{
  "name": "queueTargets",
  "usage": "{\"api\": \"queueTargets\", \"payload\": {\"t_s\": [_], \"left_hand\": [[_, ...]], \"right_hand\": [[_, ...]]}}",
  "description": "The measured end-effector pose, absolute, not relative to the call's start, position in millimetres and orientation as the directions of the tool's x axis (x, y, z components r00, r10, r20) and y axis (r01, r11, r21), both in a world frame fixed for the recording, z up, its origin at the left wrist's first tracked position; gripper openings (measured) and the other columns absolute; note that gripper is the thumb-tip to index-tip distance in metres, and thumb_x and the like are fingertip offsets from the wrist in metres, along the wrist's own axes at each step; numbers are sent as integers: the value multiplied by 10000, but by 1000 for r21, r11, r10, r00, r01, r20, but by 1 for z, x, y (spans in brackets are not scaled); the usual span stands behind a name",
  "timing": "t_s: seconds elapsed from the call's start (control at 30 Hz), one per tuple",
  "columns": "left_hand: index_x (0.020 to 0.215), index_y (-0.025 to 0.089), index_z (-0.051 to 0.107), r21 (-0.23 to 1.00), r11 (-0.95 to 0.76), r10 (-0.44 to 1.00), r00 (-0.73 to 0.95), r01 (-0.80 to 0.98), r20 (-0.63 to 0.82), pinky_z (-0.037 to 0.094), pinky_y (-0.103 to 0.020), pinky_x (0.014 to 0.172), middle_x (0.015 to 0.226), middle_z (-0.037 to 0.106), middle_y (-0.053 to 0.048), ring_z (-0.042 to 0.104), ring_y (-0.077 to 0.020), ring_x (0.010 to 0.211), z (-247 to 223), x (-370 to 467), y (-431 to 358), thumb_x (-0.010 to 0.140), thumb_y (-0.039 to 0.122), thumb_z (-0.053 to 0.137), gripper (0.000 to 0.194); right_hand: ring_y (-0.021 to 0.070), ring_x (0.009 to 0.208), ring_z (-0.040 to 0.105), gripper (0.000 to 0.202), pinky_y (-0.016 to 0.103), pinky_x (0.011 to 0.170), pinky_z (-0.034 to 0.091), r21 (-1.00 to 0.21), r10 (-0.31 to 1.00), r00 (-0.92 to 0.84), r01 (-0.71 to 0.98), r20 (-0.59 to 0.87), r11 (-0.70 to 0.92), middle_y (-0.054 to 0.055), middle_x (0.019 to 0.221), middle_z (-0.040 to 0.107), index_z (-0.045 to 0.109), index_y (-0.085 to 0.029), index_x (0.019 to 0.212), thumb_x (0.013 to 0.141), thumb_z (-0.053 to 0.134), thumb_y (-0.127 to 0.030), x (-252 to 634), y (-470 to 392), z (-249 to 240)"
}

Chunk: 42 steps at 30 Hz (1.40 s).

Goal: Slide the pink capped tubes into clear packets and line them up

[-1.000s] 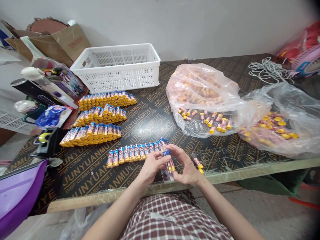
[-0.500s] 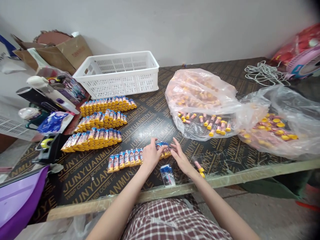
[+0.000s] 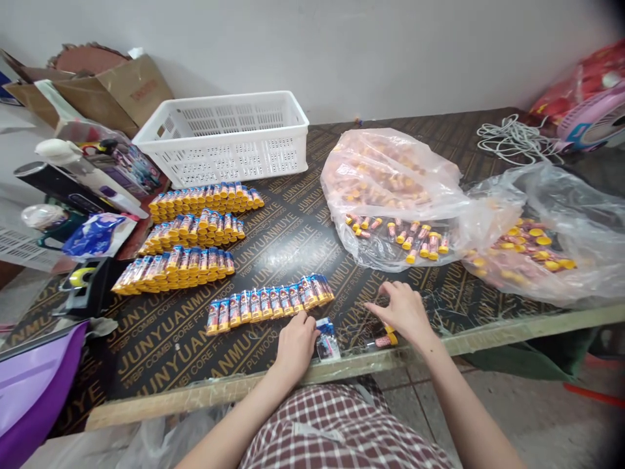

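Note:
At the near table edge, my left hand [image 3: 297,342] has its fingers drawn together on the left edge of a small stack of blue-topped printed wrappers [image 3: 328,342]. My right hand [image 3: 404,311] hovers to the right of it, thumb and fingers apart with nothing between them. Just below its fingers lie a couple of yellow-capped small tubes [image 3: 384,341], partly covered by the hand. Beyond my left hand runs a slanting row of wrapped tubes [image 3: 266,303] with blue tops and yellow bottoms, apart from both hands.
Stacked piles of wrapped tubes [image 3: 178,267] stand at left, before a white basket [image 3: 222,153]. Plastic bags of yellow-capped tubes [image 3: 390,176] lie at right. A tape dispenser [image 3: 88,286] and purple bin [image 3: 39,391] are at far left; a coiled cord [image 3: 517,140] and pink fan [image 3: 593,124] at far right.
Both hands have left the row of wrapped tubes. My left hand came back toward me to the wrappers; my right hand moved right, over the loose tubes, one of which now lies turned.

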<state>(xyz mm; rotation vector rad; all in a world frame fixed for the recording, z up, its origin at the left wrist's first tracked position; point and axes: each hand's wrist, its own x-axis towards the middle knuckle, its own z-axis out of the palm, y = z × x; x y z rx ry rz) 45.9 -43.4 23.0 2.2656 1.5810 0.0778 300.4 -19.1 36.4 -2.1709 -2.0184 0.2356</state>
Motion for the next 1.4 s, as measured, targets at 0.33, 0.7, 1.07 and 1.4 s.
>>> {"api": "queueTargets", "payload": {"t_s": [0.33, 0.7, 1.07, 1.4], "left_hand": [[844, 183, 572, 307, -354, 892, 418, 883, -173, 407, -270, 663, 842, 630, -36, 576, -178, 797, 17, 45, -44, 901, 202, 458, 129], [698, 186, 503, 879, -44, 952, 286, 474, -106, 385, -233, 579, 640, 561, 18, 517, -122, 594, 36, 41, -37, 761, 172, 557, 84], [686, 109, 673, 829, 369, 914, 3, -419, -405, 461, -198, 581, 672, 656, -19, 561, -81, 576, 63, 34, 14, 522, 283, 818, 280], [585, 119, 683, 831, 311, 892, -159, -461, -422, 432, -195, 533, 544, 611, 4, 542, -83, 518, 59, 30, 14, 444, 398, 854, 356]], "right_hand": [[160, 623, 556, 87, 250, 584, 337, -348, 978, 65, 928, -196, -131, 9, 652, 611, 534, -201, 691, 742, 529, -270, 305, -35, 29], [184, 779, 615, 226, 297, 683, 512, -930, 983, 164, 369, 79, 14, 46, 863, 611, 626, -193, 858, 733, 686, -371, 270, -33, 55], [169, 921, 594, 233, 291, 765, 547, -916, 938, 133, 293, 321, 273, 55, 1040, 579, 625, -259, 1066, 842, 600, -198, 225, -45, 67], [191, 951, 602, 291, 342, 828, 522, -762, 850, 83, 495, 521, 418, 50, 1010, 626, 624, -256, 1068, 817, 607, -111, 215, -48, 66]]}}
